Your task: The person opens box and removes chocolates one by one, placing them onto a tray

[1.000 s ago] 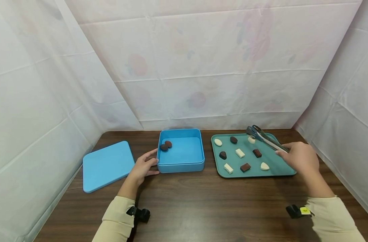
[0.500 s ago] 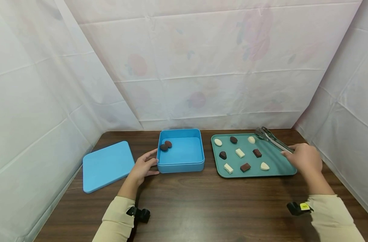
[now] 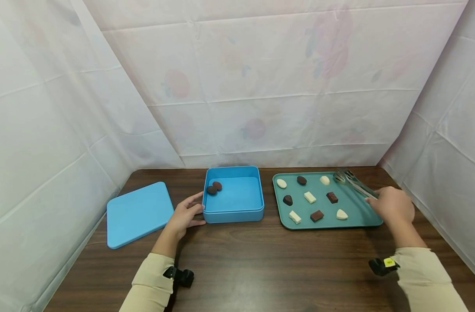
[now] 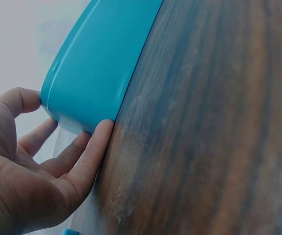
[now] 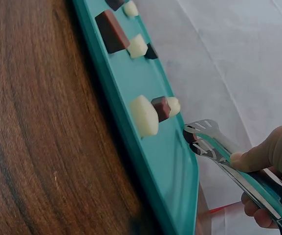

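My left hand [image 3: 184,216] rests its fingertips against the left side and front corner of a blue open box [image 3: 237,216]. In the left wrist view, the spread fingers touch the box wall [image 4: 92,63] without wrapping round it. Two brown oval chocolates [image 3: 214,188] lie inside, at the left. My right hand [image 3: 393,206] grips metal tongs [image 3: 360,188] over the far right part of a green tray [image 3: 358,212]. Between the tong tips, a dark brown piece [image 5: 189,136] shows in the right wrist view; whether they clamp it is unclear.
Several white and brown chocolates, such as a white triangular one [image 3: 342,214] and a brown block [image 3: 317,216], sit spaced out on the tray. A blue lid [image 3: 139,214] lies left of the box. White cloth [image 3: 260,86] hangs behind the wooden table [image 3: 253,264].
My right hand has drawn the tongs to the right, off the white round chocolate, and lowered their tips at the tray's far right. My left hand and the box stay put.
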Demonstrator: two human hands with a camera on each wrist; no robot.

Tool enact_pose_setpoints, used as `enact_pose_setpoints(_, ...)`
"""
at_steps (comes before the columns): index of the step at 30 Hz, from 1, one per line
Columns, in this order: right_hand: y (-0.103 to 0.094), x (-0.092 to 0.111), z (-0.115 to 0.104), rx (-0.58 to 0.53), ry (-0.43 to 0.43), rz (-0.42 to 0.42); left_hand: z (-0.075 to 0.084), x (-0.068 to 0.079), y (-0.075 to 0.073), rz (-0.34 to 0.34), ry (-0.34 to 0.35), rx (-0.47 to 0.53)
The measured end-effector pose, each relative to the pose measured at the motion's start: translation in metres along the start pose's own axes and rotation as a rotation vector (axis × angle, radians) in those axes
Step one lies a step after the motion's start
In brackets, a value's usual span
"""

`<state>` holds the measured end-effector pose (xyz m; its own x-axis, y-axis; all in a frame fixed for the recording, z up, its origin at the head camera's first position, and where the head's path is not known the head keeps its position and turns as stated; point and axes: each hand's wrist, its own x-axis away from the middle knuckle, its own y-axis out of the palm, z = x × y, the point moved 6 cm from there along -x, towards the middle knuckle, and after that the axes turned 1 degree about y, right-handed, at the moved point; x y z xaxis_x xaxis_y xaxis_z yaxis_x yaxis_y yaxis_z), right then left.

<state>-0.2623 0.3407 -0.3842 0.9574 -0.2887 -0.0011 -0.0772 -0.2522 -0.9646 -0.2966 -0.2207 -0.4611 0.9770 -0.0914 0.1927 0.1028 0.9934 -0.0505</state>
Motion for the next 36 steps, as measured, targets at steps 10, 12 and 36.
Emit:
enact_pose_setpoints(10,0.005,-0.005,0.007,0.009,0.012,0.002,0.024,0.02,0.008,-0.021,-0.016,-0.016)
enact_pose_setpoints(12,0.005,-0.005,0.007,0.01,0.012,0.001,0.024,0.02,0.008,-0.021,-0.015,-0.016)
enact_pose_setpoints(36,-0.002,-0.001,0.01,0.009,0.065,-0.016,0.022,0.018,0.007,-0.023,-0.013,-0.021)
